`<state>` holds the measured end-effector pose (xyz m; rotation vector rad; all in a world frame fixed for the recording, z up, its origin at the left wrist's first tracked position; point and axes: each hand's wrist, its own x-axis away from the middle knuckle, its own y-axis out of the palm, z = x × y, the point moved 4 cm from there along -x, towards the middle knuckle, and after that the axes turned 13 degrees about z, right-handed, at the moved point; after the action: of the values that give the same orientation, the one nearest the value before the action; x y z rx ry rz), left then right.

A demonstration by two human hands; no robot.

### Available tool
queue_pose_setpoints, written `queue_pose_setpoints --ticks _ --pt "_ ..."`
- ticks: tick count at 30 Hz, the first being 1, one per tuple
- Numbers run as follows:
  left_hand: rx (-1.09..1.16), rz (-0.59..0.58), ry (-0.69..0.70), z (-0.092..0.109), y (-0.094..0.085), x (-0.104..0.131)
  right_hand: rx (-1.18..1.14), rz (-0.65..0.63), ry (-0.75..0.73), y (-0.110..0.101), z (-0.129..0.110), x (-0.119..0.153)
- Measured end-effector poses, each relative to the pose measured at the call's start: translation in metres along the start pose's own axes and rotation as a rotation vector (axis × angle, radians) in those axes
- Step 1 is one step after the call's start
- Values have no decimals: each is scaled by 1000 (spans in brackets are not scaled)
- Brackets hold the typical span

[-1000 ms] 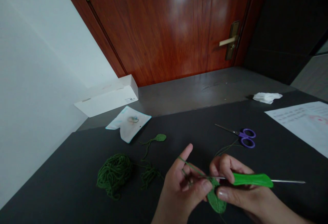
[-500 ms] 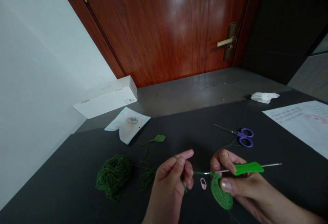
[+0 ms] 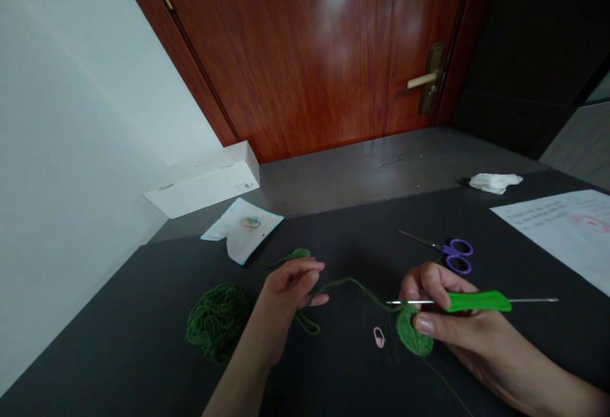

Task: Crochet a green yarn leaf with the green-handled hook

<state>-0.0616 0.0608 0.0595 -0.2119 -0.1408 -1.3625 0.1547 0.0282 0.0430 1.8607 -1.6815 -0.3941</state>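
- Crochet piece is green, small and roundish, with dense, bumpy stitches and a slightly uneven edge. It is nearer to the person than the scissors, and a little to their left. One thin thread runs down from its lower edge.
- Right hand, below the scissors in the view, is closed: thumb presses on the piece, and curled fingers hold the crochet hook. The hook has a bright green handle and metal shaft at both ends; its left tip is by the top of the piece.
- Yarn strand, dark green, goes from the top of the piece to the left hand, well to the left of the scissors. This hand is half open, fingers apart and softly bent, with yarn passing among them; how firmly they hold it, I cannot tell.
- Pink clip lies just beside the piece, lower left from the scissors.
- Small green piece, partly covered by the left hand, and yarn heap are farther left of the scissors.
- Blue-edged sheet and white box are far left; printed paper and crumpled tissue are to the right.
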Motion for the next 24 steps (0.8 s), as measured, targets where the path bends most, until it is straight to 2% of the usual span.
queue_pose_setpoints --ticks 3,5,7,9,10,13,17,20,22,23,24 --pt "-136 89 160 4 -9 -4 28 11 -26 1 1 0" --pt "-203 108 249 7 -6 1 56 29 -31 1 3 0" --pt "-234 65 308 9 3 10 81 39 -25 1 5 2" --pt "-198 -67 361 10 19 22 102 41 -7 1 7 4" --pt "-110 -179 338 8 28 29 105 36 4 2 8 5" --pt "394 -459 39 -4 49 42 65 30 60 3 9 6" --pt "685 -598 -145 -8 55 51 1 30 123 5 9 8" --pt "976 -639 -270 3 42 54 31 46 124 6 7 10" --pt "1085 -586 -266 13 29 52 61 46 132 6 7 10" --pt "1076 -543 -211 17 23 51 72 37 136 5 7 10" --pt "1006 -450 -197 18 19 48 79 34 138 5 8 10"
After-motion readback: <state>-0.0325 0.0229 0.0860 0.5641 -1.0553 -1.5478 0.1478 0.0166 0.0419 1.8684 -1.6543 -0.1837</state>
